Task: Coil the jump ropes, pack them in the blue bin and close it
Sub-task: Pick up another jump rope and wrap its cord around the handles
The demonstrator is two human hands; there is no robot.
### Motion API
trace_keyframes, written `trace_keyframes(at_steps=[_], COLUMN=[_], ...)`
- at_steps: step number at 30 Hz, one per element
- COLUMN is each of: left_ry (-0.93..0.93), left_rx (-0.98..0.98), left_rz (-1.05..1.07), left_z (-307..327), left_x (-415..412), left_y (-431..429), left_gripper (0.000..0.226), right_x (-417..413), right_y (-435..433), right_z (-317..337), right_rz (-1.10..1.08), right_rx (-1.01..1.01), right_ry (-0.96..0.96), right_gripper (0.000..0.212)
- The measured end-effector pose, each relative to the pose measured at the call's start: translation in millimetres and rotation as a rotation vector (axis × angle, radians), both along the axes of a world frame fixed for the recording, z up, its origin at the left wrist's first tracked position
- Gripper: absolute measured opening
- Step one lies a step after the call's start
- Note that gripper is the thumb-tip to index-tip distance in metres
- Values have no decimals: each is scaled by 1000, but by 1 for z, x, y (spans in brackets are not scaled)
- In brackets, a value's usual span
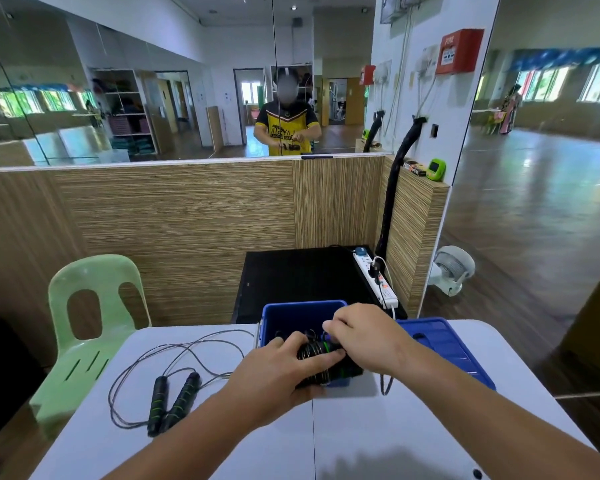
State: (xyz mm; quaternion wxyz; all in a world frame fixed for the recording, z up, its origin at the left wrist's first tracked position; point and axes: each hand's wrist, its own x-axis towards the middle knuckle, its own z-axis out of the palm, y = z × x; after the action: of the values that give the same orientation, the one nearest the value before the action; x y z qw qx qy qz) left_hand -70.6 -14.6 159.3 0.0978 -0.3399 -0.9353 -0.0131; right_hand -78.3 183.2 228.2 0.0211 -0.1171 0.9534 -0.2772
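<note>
Left hand (284,370) is gripping the coiled rope (313,351) over the bin (302,303), right hand (364,336) pinching it too. Second rope (183,393) is lying loose, lower left.

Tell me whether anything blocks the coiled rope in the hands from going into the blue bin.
Nothing visible does. The left hand and right hand hold the coiled rope right over the blue bin at its near edge; the bin is open, its lid lying on the table to its right.
</note>
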Motion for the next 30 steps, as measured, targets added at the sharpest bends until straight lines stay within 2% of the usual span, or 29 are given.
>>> trace_keyframes(at_steps=[9, 14, 21, 30], left_ry=[-30, -32, -57, -159], left_rx=[-14, 25, 184, 304], left_rz=[82, 56, 89, 15], left_z=[5, 6, 12, 21], left_x=[-1, 1, -1, 13], left_y=[-3, -3, -9, -1], left_gripper=[54, 64, 74, 71], right_x=[39, 55, 70, 54], right_y=[-3, -1, 14, 22], right_z=[-14, -38, -75, -90], right_rz=[15, 28, 93, 108], right_rx=[-255, -418, -555, -421], right_ry=[-97, -142, -247, -178], right_gripper=[34, 34, 28, 29])
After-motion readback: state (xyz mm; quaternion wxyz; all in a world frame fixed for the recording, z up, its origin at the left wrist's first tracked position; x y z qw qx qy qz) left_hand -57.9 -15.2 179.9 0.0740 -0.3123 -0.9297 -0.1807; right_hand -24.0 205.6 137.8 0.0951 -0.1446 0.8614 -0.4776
